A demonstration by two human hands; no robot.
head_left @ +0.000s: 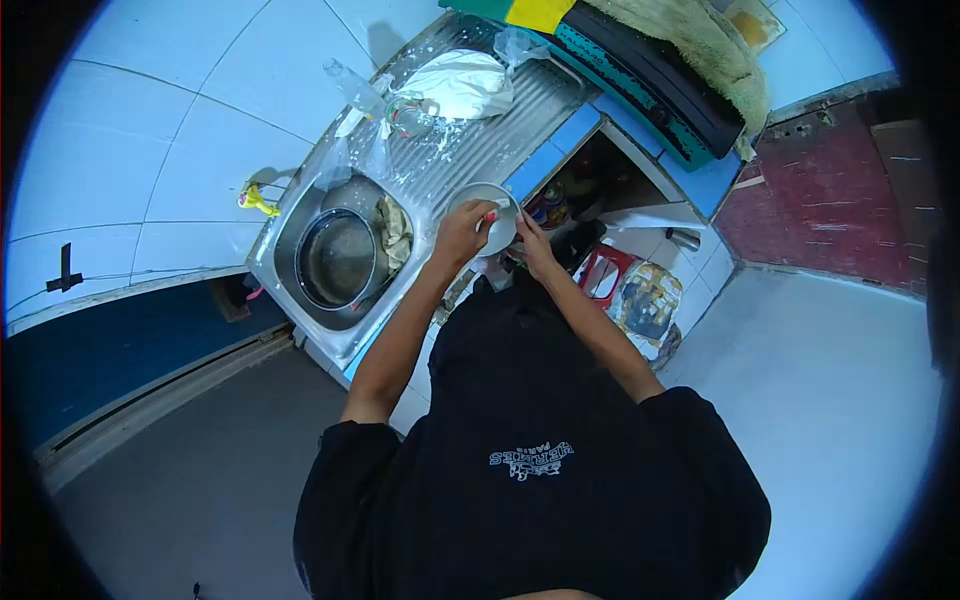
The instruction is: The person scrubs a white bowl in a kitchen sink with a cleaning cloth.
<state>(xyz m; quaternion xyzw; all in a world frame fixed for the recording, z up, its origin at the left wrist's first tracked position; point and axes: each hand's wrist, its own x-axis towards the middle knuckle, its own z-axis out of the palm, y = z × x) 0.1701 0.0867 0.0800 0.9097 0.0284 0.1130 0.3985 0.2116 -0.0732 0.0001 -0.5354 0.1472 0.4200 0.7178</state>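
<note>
A white bowl (511, 222) is held over the front edge of the metal sink counter, its inside facing up. My right hand (535, 250) grips the bowl's near right rim, fingers against its side. My left hand (461, 230) reaches over the left rim, its fingers closed inside the bowl. A small red and white patch shows at those fingertips, too small to name. To the left, a round dark-rimmed pot (340, 258) holding cloudy water stands in the sink basin (284, 262). A crumpled beige cloth (396, 230) lies on the basin's right side.
On the wet drainboard (470, 150) lie a clear plastic bottle (352, 88), a glass (408, 115) and a white plastic bag (465, 82). A black and teal gas stove (640, 90) stands at upper right. Below are an open cabinet (590, 185) and a red crate (606, 275).
</note>
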